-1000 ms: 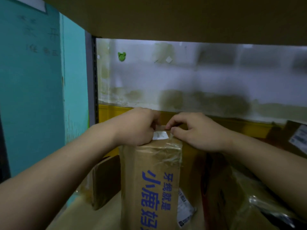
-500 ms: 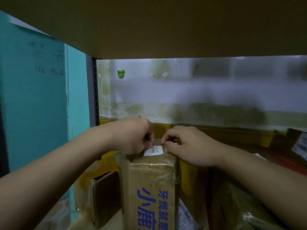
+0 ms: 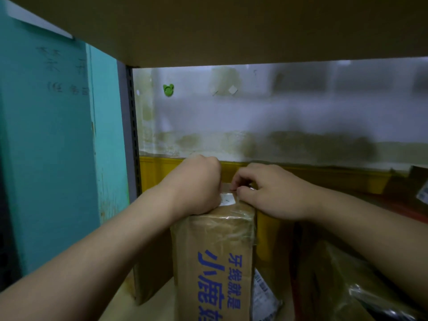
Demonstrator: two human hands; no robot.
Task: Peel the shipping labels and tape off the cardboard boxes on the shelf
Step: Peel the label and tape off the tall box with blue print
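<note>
Both unchanged: left hand [image 3: 196,187] fingers curl on the box [image 3: 215,256], right hand [image 3: 275,195] fingers pinch its tape [image 3: 231,216].

A tall brown cardboard box [image 3: 215,269] printed with blue Chinese characters stood upright on the shelf [image 3: 159,304], crinkled clear tape [image 3: 231,220] wrapped over its top edge and a small white label [image 3: 228,200] stuck on top.

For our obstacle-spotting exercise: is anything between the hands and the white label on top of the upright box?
Nothing visible: the left hand covers one edge of the white label, and the right hand pinches at the other.
</note>
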